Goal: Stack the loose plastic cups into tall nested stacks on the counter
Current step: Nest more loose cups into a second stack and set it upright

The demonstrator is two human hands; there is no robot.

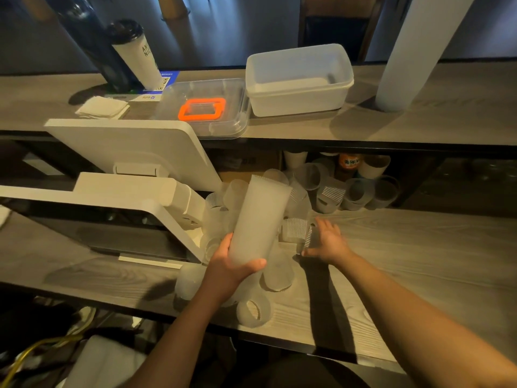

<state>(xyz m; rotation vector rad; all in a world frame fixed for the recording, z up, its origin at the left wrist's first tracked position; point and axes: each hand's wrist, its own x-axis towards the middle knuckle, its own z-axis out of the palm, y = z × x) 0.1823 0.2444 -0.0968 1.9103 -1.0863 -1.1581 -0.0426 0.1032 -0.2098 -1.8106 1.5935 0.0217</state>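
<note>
My left hand (pixel 232 264) grips the lower end of a tall nested stack of frosted plastic cups (pixel 260 217), held tilted above the counter (pixel 391 270). My right hand (pixel 326 239) grips a single clear ribbed cup (pixel 306 238) lying on the counter just right of the stack. Several loose frosted cups lie around the stack: one on its side near the front edge (pixel 253 309), one below the stack (pixel 278 273), others piled to the left (pixel 215 211). More cups lie under the shelf at the back (pixel 361 191).
A white point-of-sale terminal (pixel 126 175) stands at the left. On the upper shelf sit a white plastic tub (pixel 299 79), a clear lid with an orange handle (pixel 202 107), folded napkins (pixel 102 107), a lidded tumbler (pixel 134 51) and a tall white cup stack (pixel 416 51).
</note>
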